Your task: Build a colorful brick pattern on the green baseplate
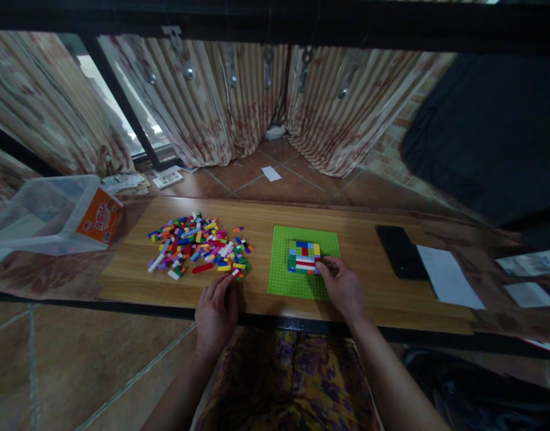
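"Brick build noted. Where is it, working down from the biggest thing?"

"Wooden tabletop first. Clear plastic tub just beyond its left end. Loose brick pile spread on the left half. Green baseplate to the right of the pile, bare wood between. The build sits on the baseplate, studded rim on all sides."

"Why that layout?"

"My reading: pile on the left hand's side, baseplate nearly in front of the body, so each hand has its own ground and neither arm crosses. The flat baseplate likely keeps the build together and level."

"Pose of the arms?"

"Both forearms come in from the near edge, angled inward, low over the wood. Right hand lies over the baseplate's right side, thumb and index narrow at the build's right edge — pinching a brick or merely steadying, cannot tell. Left hand is bent at the wrist, knuckles up, fingers drawn close together at the pile's near edge."

"Anything in the left?"

"A small white-and-red brick at the fingertips. Gripped or only touched — cannot tell."
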The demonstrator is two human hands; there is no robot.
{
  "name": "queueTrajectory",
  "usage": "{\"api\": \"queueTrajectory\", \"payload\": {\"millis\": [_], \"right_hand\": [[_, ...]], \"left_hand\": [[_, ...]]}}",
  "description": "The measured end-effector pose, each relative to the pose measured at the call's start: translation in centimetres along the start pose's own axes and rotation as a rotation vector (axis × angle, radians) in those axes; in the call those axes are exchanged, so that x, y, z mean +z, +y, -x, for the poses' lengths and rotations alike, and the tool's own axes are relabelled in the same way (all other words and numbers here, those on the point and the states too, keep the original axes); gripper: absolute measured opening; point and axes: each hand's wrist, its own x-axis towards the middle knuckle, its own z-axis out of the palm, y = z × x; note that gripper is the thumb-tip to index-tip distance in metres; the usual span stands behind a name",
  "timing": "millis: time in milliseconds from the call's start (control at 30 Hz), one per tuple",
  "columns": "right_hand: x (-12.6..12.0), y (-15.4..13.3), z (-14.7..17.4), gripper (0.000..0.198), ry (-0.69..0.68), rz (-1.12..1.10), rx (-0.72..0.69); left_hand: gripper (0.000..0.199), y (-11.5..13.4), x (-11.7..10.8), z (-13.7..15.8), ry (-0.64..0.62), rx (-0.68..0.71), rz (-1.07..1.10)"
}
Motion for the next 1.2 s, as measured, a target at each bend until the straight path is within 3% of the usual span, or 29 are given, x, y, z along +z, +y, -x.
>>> {"api": "queueTrajectory", "payload": {"millis": [333, 567, 700, 833, 1100, 1200], "right_hand": [[0.4, 0.5, 0.2, 0.05, -0.01, 0.07, -0.054], [1.0, 0.8, 0.4, 0.05, -0.015, 0.101, -0.059], [0.6, 0.8, 0.1, 0.049, -0.059, 0.06, -0.04], [0.0, 0.7, 0.1, 0.048, -0.074, -0.004, -0.026], [-0.3, 2.1, 0.7, 0.044, 0.033, -0.178, -0.08], [-0.4, 1.2, 1.6, 0.041, 0.092, -0.204, -0.104]], "left_hand": [[0.032, 0.3, -0.3, -0.2, -0.015, -0.032, 0.055], [0.036, 0.3, -0.6, -0.9, -0.06, -0.168, 0.143], [0.04, 0.5, -0.3, -1.7, -0.086, -0.175, 0.106], [0.03, 0.8, 0.2, -2.3, -0.102, -0.166, 0.051], [0.03, 1.6, -0.1, -3.0, -0.2, -0.29, 0.087], [0.03, 1.9, -0.4, -2.9, -0.22, -0.301, 0.116]]}}
